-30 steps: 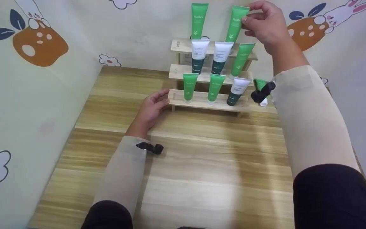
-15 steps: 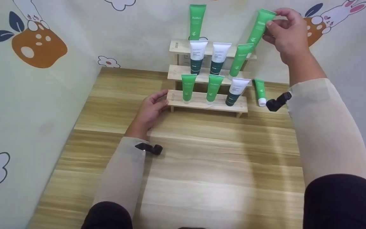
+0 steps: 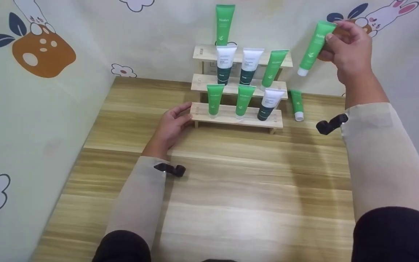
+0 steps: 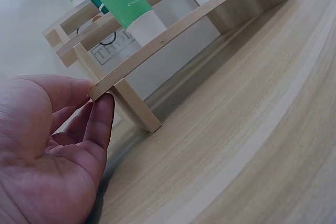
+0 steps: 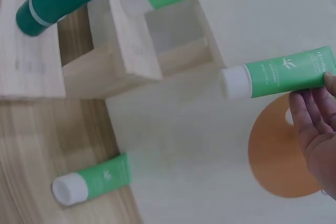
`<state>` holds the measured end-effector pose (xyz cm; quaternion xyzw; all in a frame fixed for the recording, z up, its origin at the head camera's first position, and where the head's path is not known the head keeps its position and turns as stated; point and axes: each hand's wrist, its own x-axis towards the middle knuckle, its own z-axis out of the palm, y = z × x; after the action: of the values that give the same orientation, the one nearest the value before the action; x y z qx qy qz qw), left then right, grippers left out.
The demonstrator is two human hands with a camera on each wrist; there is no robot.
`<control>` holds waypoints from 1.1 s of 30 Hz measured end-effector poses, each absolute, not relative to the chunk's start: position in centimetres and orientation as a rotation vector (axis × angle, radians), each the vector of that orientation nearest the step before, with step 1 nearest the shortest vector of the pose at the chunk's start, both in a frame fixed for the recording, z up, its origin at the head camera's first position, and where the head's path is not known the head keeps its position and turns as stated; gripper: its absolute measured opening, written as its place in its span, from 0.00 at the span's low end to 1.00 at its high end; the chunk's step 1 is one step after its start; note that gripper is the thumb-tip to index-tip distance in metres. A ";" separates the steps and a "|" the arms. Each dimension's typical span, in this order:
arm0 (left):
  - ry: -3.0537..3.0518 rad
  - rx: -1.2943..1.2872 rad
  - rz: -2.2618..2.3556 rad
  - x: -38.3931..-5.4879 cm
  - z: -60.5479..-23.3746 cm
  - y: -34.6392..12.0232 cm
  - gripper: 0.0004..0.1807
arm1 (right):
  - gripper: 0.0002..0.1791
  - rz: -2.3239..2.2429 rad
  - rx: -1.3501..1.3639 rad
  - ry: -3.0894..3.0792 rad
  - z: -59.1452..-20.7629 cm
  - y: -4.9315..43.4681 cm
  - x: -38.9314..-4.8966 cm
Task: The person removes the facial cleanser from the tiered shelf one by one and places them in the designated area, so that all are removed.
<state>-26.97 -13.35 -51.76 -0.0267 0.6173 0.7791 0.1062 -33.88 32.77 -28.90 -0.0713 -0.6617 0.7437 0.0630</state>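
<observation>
My right hand (image 3: 353,49) pinches a green tube (image 3: 315,47) near its flat end, in the air to the right of a tiered wooden rack (image 3: 198,83). The white cap of that tube points down in the head view. With thumb and fingers my left hand (image 4: 58,145) grips the left end of the rack's lowest shelf (image 4: 157,43). Green tubes and white-and-dark-green tubes stand cap down on the three tiers. One green tube (image 3: 225,25) is on the top tier. Another green tube (image 5: 94,179) lies on the table right of the rack.
The rack stands on a wood-grain table (image 3: 224,182) close to the back wall. Patterned sheeting (image 3: 151,40) with oranges, rabbits and flowers covers the walls. A small black camera (image 3: 331,123) sits on the right wrist, and a similar camera (image 3: 171,169) on the left.
My right hand has lifted the green tube off the top tier's right side and carried it right and somewhat down, away from the rack. The left hand stays on the lowest shelf.
</observation>
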 end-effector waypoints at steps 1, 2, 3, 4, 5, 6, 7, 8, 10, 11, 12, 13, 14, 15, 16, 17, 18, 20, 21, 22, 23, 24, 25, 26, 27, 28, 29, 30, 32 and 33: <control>1.825 -0.080 2.292 -27.0 -51.7 -13.4 0.28 | 0.23 2.251 -0.228 -1.995 -29.3 33.0 -33.9; 1.832 -0.083 2.289 -27.0 -51.7 -13.4 0.28 | 0.23 2.254 -0.244 -1.990 -29.7 33.3 -34.0; 1.832 -0.083 2.291 -27.0 -51.7 -13.4 0.28 | 0.24 2.257 -0.261 -1.989 -30.1 33.7 -34.0; 1.830 -0.084 2.293 -27.0 -51.7 -13.4 0.28 | 0.24 2.261 -0.281 -1.987 -30.6 34.1 -34.1; 1.829 -0.086 2.295 -27.0 -51.7 -13.3 0.28 | 0.25 2.268 -0.307 -1.985 -31.0 34.5 -34.0; 1.823 -0.083 2.301 -27.0 -51.7 -13.3 0.28 | 0.26 2.275 -0.326 -1.984 -31.5 35.0 -34.0; 1.819 -0.083 2.304 -27.0 -51.7 -13.2 0.28 | 0.27 2.275 -0.350 -1.990 -31.9 35.4 -33.9; 1.814 -0.081 2.310 -27.0 -51.7 -13.1 0.28 | 0.28 2.278 -0.373 -1.995 -32.4 35.8 -33.9; 1.811 -0.084 2.314 -27.0 -51.7 -13.0 0.28 | 0.29 2.275 -0.421 -2.007 -33.3 36.5 -33.7; 1.810 -0.086 2.315 -26.9 -51.7 -12.9 0.28 | 0.30 2.265 -0.436 -2.018 -33.7 36.8 -33.7; 1.805 -0.083 2.320 -26.9 -51.7 -12.9 0.28 | 0.29 2.254 -0.443 -2.028 -34.2 37.0 -33.6; 1.806 -0.085 2.318 -26.9 -51.7 -12.9 0.28 | 0.29 2.244 -0.451 -2.035 -34.7 37.2 -33.6; 1.803 -0.081 2.318 -26.9 -51.7 -12.9 0.28 | 0.29 2.241 -0.454 -2.034 -35.1 37.4 -33.6; 1.802 -0.081 2.319 -26.9 -51.7 -12.9 0.28 | 0.29 2.235 -0.456 -2.036 -35.5 37.6 -33.5; 1.803 -0.078 2.318 -26.9 -51.6 -12.9 0.28 | 0.30 2.228 -0.452 -2.037 -35.9 37.7 -33.5; 1.800 -0.072 2.318 -26.9 -51.6 -12.9 0.28 | 0.30 2.226 -0.451 -2.036 -36.3 37.9 -33.5; 1.798 -0.068 2.318 -27.0 -51.6 -12.9 0.28 | 0.31 2.225 -0.455 -2.036 -36.6 38.0 -33.5; 1.802 -0.063 2.313 -26.9 -51.6 -13.0 0.28 | 0.32 2.219 -0.468 -2.047 -37.4 38.4 -33.4; 1.806 -0.061 2.309 -26.9 -51.6 -13.1 0.28 | 0.32 2.215 -0.476 -2.055 -37.8 38.5 -33.4; 1.809 -0.061 2.305 -26.9 -51.5 -13.1 0.28 | 0.32 2.212 -0.488 -2.063 -38.2 38.6 -33.4; 1.809 -0.062 2.303 -26.9 -51.5 -13.2 0.28 | 0.33 2.210 -0.503 -2.078 -38.6 38.8 -33.4; 1.809 -0.066 2.303 -26.8 -51.5 -13.3 0.28 | 0.33 2.214 -0.515 -2.086 -39.0 38.9 -33.4; 1.811 -0.068 2.302 -26.8 -51.5 -13.3 0.28 | 0.32 2.221 -0.525 -2.089 -39.5 39.0 -33.4; 1.809 -0.067 2.304 -26.8 -51.5 -13.3 0.28 | 0.32 2.228 -0.538 -2.093 -39.9 39.1 -33.4; 1.807 -0.069 2.306 -26.8 -51.5 -13.3 0.28 | 0.32 2.238 -0.548 -2.098 -40.4 39.2 -33.3; 1.803 -0.069 2.310 -26.8 -51.5 -13.3 0.28 | 0.32 2.247 -0.559 -2.103 -40.8 39.3 -33.3; 1.800 -0.068 2.311 -26.8 -51.5 -13.3 0.28 | 0.32 2.254 -0.564 -2.109 -41.3 39.3 -33.3; 1.799 -0.068 2.313 -26.8 -51.5 -13.3 0.28 | 0.32 2.259 -0.577 -2.115 -41.7 39.4 -33.3; 1.798 -0.064 2.314 -26.8 -51.5 -13.2 0.28 | 0.32 2.254 -0.611 -2.139 -42.3 39.4 -33.3; 1.797 -0.066 2.316 -26.8 -51.6 -13.2 0.28 | 0.32 2.246 -0.627 -2.153 -42.6 39.4 -33.3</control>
<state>-26.84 -13.22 -51.56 -0.0222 0.6096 0.7854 0.1046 -33.28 39.45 -42.61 -0.1974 -0.6783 0.7076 -0.0164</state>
